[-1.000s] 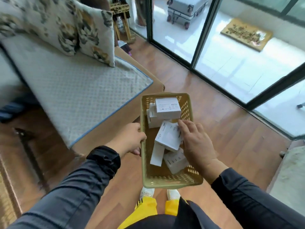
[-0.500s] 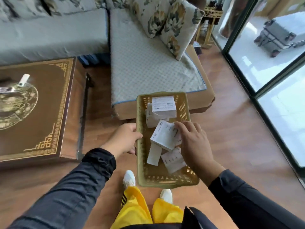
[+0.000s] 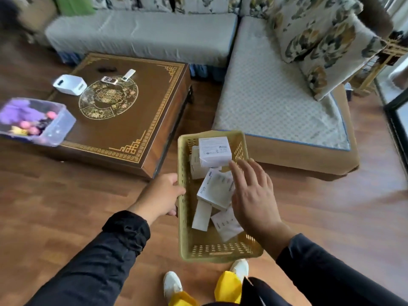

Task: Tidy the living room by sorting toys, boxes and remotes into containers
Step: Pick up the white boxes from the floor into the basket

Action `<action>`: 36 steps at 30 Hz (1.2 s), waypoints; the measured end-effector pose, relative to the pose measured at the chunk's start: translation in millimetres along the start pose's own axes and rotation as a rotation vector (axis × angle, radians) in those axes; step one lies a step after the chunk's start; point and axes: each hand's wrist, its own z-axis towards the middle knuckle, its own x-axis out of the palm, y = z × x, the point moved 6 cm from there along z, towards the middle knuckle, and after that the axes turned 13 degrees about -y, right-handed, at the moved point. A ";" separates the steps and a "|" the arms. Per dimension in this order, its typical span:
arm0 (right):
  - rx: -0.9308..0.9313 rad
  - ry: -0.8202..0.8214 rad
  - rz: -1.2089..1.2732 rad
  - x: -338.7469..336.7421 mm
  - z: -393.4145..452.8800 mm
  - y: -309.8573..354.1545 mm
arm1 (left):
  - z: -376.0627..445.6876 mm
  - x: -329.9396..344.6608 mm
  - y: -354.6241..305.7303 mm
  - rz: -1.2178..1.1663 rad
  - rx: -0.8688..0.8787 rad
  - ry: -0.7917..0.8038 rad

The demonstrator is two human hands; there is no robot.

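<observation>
Basket (image 3: 184,235), a yellow perforated plastic one, hangs above the wooden floor (image 3: 66,206) in front of the person, its long axis running away from the body toward the sofa seat (image 3: 276,89), far short end nearest the cushion edge. Left hand (image 3: 162,196) grips the basket's left long rim, fingers curled around it. Right hand (image 3: 251,195) hovers over the right side of the basket with fingers spread and straight, holding nothing; whether the fingertips touch the boxes below is hard to say. Inside lie several white boxes (image 3: 215,151): one sits squarely at the far end, another (image 3: 215,189) lies tilted in the middle, and flatter ones rest toward the near end. To the left stands a dark coffee table (image 3: 132,133) with gold trim, carrying a clear bin (image 3: 57,129) of colourful toys at its near left corner, a white container (image 3: 69,85), and two small remotes (image 3: 128,75) near the round inlay. Floral pillows (image 3: 320,43) lean on the sofa at right.
</observation>
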 end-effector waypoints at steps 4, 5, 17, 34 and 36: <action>-0.094 0.074 0.017 24.8 13.5 66.5 | -0.8 -34.1 54.2 -0.039 -0.039 -0.001; -0.110 0.085 0.009 31.8 14.7 82.3 | -1.0 -44.2 67.9 -0.057 -0.050 -0.007; -0.164 0.059 0.022 94.9 46.0 262.2 | 19.1 -181.8 211.9 -0.135 -0.130 -0.093; -0.403 0.314 0.344 183.8 175.2 412.1 | 74.7 -294.3 306.8 -0.358 -0.473 -0.364; -0.465 0.332 0.357 193.1 188.0 434.5 | 75.8 -306.5 316.7 -0.383 -0.503 -0.407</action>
